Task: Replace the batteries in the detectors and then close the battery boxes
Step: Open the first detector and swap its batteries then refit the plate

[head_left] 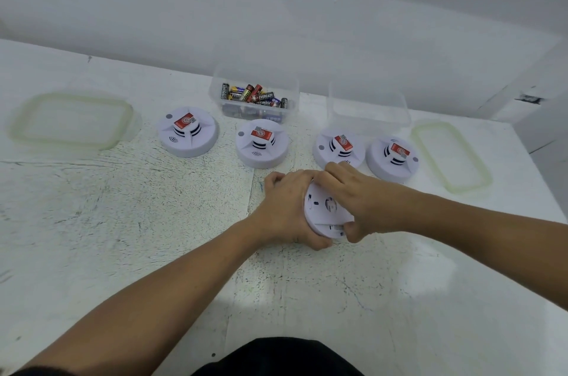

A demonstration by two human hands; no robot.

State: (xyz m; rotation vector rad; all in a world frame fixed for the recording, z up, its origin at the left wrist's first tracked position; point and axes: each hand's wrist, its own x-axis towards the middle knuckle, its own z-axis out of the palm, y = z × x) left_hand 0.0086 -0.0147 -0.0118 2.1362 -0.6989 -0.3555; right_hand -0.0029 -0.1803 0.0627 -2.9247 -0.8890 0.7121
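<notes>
While upturned, detector between left hand and right hand.

Five white round detectors, one in hand, and a tub of batteries.

Four detectors sit in a row, face up, each with a red-and-white label on its raised slotted centre: the left detector, second detector, third detector and right detector. The last two are just beside each other. The held detector is in front of the third, tilted on edge with its flat back toward the camera, gripped at its rim by the left hand and right hand. Loose batteries, black, red and blue, are piled in a clear tub behind the second detector.
</notes>
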